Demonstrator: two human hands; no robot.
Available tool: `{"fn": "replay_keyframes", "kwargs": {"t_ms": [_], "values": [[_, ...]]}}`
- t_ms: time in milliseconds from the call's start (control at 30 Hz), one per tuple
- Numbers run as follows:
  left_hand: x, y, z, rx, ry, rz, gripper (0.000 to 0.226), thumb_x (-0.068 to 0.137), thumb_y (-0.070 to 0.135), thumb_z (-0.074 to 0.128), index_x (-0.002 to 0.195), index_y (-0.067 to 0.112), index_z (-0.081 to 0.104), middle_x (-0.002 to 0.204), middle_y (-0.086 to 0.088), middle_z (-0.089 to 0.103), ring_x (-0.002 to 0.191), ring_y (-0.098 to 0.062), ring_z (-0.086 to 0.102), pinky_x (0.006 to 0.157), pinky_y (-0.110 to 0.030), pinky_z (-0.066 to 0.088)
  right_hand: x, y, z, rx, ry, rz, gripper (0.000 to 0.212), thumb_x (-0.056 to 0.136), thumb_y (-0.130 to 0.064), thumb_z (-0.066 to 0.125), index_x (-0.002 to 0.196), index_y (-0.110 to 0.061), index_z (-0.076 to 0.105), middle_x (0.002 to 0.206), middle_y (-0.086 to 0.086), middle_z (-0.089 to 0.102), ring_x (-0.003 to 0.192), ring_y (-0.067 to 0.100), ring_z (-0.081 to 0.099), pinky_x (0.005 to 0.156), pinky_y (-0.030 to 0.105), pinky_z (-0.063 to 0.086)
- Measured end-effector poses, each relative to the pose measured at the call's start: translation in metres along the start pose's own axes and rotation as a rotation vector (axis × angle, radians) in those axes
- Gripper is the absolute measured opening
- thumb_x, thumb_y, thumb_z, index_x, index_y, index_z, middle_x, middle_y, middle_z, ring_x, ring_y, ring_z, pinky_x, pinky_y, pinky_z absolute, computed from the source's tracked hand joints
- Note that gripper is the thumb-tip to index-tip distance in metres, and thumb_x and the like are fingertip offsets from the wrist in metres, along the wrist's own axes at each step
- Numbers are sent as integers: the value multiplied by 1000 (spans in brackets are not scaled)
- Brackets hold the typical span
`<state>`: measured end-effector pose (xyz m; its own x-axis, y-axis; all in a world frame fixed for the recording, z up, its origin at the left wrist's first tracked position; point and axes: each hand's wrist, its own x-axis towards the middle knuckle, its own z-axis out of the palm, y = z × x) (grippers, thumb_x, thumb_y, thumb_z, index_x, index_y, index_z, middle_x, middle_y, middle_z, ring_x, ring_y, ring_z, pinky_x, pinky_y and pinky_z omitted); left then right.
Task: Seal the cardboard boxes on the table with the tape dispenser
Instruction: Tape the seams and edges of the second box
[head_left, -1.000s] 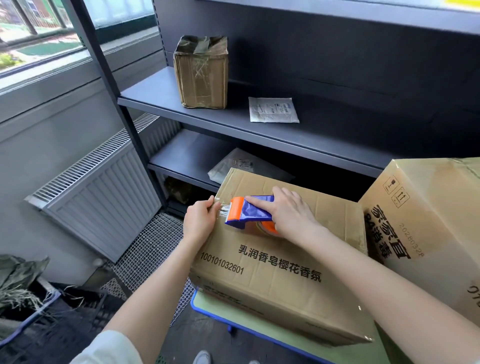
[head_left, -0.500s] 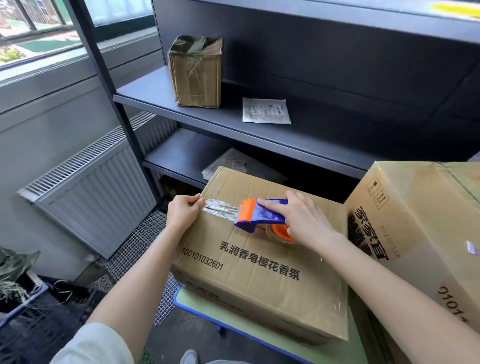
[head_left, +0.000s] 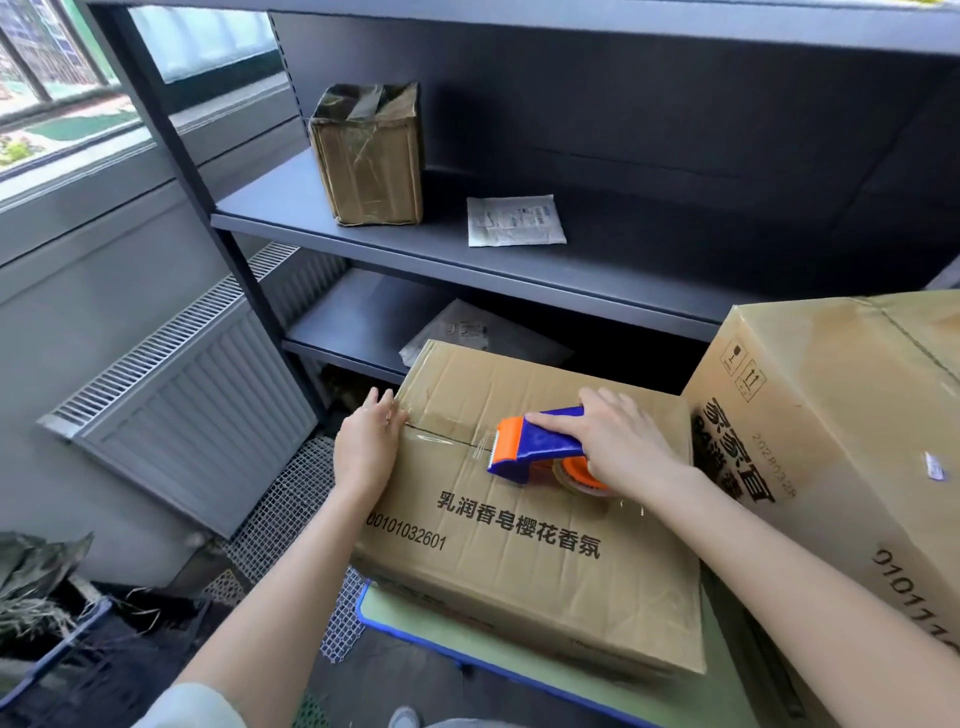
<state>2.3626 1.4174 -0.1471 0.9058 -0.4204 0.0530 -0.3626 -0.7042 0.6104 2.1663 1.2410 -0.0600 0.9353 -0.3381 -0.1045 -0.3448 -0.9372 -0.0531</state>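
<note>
A flat cardboard box (head_left: 519, 551) with black printed characters lies on the green table (head_left: 395, 618). Its centre seam runs left to right, and clear tape covers it from the left edge up to the dispenser. My right hand (head_left: 623, 441) grips the blue and orange tape dispenser (head_left: 535, 447), which sits on the seam near the middle of the lid. My left hand (head_left: 366, 441) lies flat over the box's left edge, fingers straight, pressing the tape end down. A taller cardboard box (head_left: 841, 441) stands right beside it on the right.
Dark metal shelving (head_left: 467, 254) rises behind the boxes, bearing a small taped box (head_left: 369, 156) and a white envelope (head_left: 514, 221); a grey mailer (head_left: 462, 332) lies on the lower shelf. A radiator (head_left: 192, 395) lines the left wall. Wire mesh (head_left: 291, 509) and a crate with dry plants (head_left: 36, 597) are on the floor.
My right hand has drawn the dispenser rightward along the seam, laying tape. My left hand went from pinching the tape end to pressing flat on the box's left edge.
</note>
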Motion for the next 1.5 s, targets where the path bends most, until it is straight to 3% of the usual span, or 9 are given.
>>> {"fn": "replay_keyframes", "kwargs": {"t_ms": [133, 233, 300, 400, 533, 633, 733, 1067, 1500], "values": [[-13, -1, 4, 154, -10, 373, 33, 97, 15, 43, 125, 10, 61, 144, -7, 43, 136, -25, 37, 111, -35, 30, 0, 1, -1, 12, -3, -8, 56, 98, -23, 38, 143, -50, 18, 98, 0, 31, 107, 23, 38, 90, 31, 30], [-26, -4, 11, 434, -178, 554, 70, 90, 44, 13, 144, 6, 34, 152, -10, 27, 143, -27, 21, 118, -36, 6, 1, 1, 1, 11, 6, 2, 55, 98, -23, 37, 143, -50, 19, 102, 2, 37, 106, 22, 39, 88, 30, 30], [-30, -1, 10, 560, -272, 500, 89, 76, 58, -9, 150, 10, 5, 155, -3, -3, 146, -18, -4, 117, -32, -8, 1, 0, 2, 7, 16, 10, 54, 98, -23, 36, 143, -50, 20, 101, 2, 36, 106, 22, 39, 88, 30, 30], [-32, 9, 6, 593, -325, 481, 98, 69, 64, -15, 149, 9, -5, 155, -5, -12, 144, -16, -14, 114, -28, -14, 1, -3, 4, 0, 29, 26, 53, 99, -24, 36, 143, -49, 20, 101, 2, 36, 107, 23, 39, 89, 30, 30], [-50, 26, 15, 568, -386, 620, 99, 71, 67, -17, 150, 10, -5, 157, -6, -9, 138, -9, -20, 114, -26, -15, 0, -4, 4, -4, 30, 52, 53, 99, -25, 37, 143, -48, 19, 110, 4, 41, 110, 23, 39, 92, 30, 29], [-56, 26, 23, 568, -341, 601, 113, 62, 77, -30, 151, 12, -5, 157, -2, -9, 138, -7, -21, 115, -27, -14, 3, -9, 5, -33, 41, 60, 54, 99, -22, 37, 144, -48, 20, 108, 3, 41, 111, 23, 39, 93, 30, 29], [-56, 23, 21, 578, -323, 595, 113, 62, 80, -25, 151, 12, -5, 157, 1, -10, 138, -6, -20, 115, -27, -14, 5, -14, 8, -51, 55, 58, 55, 97, -18, 35, 143, -47, 23, 100, 2, 38, 108, 24, 41, 92, 30, 29], [-42, 11, 12, 519, -336, 617, 115, 61, 83, -25, 151, 19, 6, 157, 8, 2, 137, 1, -14, 114, -21, -10, 6, -25, 5, -20, 64, 117, 58, 96, -16, 38, 142, -48, 24, 110, 3, 44, 109, 23, 40, 94, 29, 28], [-16, -27, -28, 489, -351, 560, 117, 57, 88, -20, 151, 22, 6, 147, 18, -8, 134, 4, -15, 108, -13, -14, 41, -72, -3, 20, 103, 43, 47, 101, -24, 31, 142, -47, 28, 111, 6, 44, 114, 26, 40, 96, 31, 28]]}}
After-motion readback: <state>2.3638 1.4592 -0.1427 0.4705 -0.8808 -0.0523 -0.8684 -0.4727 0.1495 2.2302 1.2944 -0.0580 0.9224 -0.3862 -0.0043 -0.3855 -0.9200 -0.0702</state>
